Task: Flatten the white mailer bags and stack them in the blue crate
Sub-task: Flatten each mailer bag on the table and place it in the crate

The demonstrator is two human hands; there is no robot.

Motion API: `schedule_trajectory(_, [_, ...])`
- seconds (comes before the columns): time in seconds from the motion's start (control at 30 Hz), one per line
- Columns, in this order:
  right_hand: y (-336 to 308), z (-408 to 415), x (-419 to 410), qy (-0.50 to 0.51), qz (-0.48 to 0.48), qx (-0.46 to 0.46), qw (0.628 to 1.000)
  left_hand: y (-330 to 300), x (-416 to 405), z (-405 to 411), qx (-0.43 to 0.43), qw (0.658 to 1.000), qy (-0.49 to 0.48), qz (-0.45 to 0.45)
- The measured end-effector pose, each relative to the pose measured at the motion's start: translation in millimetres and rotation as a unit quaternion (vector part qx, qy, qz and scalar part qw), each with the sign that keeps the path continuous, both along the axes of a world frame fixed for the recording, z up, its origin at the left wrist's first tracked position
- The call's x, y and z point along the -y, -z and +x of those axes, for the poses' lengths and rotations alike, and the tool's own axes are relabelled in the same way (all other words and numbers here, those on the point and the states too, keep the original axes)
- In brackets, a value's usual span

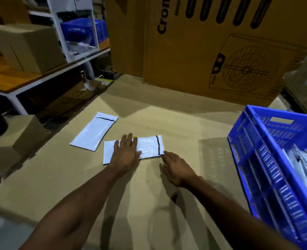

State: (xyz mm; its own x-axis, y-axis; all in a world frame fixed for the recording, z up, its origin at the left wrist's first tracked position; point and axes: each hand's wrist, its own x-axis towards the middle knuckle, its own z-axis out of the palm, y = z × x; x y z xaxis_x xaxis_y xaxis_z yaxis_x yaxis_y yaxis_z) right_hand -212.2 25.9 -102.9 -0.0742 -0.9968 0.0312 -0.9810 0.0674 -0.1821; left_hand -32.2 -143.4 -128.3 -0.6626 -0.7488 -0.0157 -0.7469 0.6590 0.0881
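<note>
A white mailer bag [150, 146] with a dark strip near its right end lies flat on the cardboard surface [185, 127]. My left hand [126, 153] presses on its left half with straight fingers. My right hand [177, 167] rests palm down just off the bag's lower right corner, fingertips touching its edge. A second white mailer bag [95, 133] lies flat to the left, apart from both hands. The blue crate [257, 150] stands tilted at the right, with several white mailers [306, 165] stacked inside.
Large printed cardboard boxes [212, 51] wall off the back. A white-framed shelf [62, 42] with a brown box [26, 46] and blue bins [84, 27] stands at the left. A small carton [28, 134] sits by the left edge of the surface.
</note>
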Motion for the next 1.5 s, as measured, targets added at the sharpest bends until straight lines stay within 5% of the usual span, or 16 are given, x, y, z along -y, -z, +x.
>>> schedule_trajectory(0.13, [11.5, 1.0, -2.8, -0.006, -0.066, 0.02, 0.998, 15.7, 13.0, 0.4, 0.003, 0.999, 0.011, 0.032])
schedule_trajectory(0.33, [23.3, 7.5, -6.7, 0.001, -0.136, 0.011, 0.991, 37.3, -33.4, -7.6, -0.089, 0.992, 0.074, -0.055])
schedule_trajectory(0.77, [59.1, 9.7, -69.0, 0.039, -0.096, 0.028, 0.994, 36.1, -119.3, -16.0, -0.147, 0.977, 0.112, -0.106])
schedule_trajectory(0.93, [50.8, 10.5, -68.7, 0.024, -0.124, 0.005, 0.992, 37.2, -116.6, -16.7, -0.118, 0.972, 0.164, -0.122])
schedule_trajectory(1.1, [53.2, 29.9, -46.8, 0.036, -0.14, 0.045, 0.988, 34.7, -116.5, -12.9, -0.156, 0.974, 0.162, -0.031])
schedule_trajectory(1.27, [66.4, 35.9, -53.4, 0.051, -0.145, -0.019, 0.988, 41.8, -112.4, -6.7, -0.117, 0.981, 0.15, -0.039])
schedule_trajectory(1.5, [58.9, 35.0, -59.1, 0.108, -0.066, -0.027, 0.992, 39.9, -109.4, -3.0, -0.062, 0.991, 0.113, -0.021])
